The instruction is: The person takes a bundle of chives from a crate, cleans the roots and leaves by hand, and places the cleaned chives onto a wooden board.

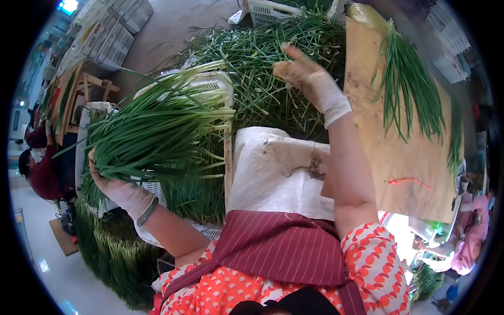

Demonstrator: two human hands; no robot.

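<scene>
My left hand (116, 190), in a pale glove with a dark band at the wrist, is closed around a large bunch of garlic chives (152, 131). The bunch lies over a white crate (229, 100), its pale stem ends pointing right. Some of my left fingers are hidden under the leaves. My right hand (304, 73), also gloved, is raised above a heap of loose green leaves and trimmings (262, 68). Its fingers are apart and hold nothing that I can see.
A wooden board (404, 163) on the right carries a bundle of chives (412, 84) and a red tie (412, 181). White sacking (278, 178) covers my lap. More chives (115, 252) stand at lower left. Crates (113, 39) are stacked behind, and another person (44, 173) works far left.
</scene>
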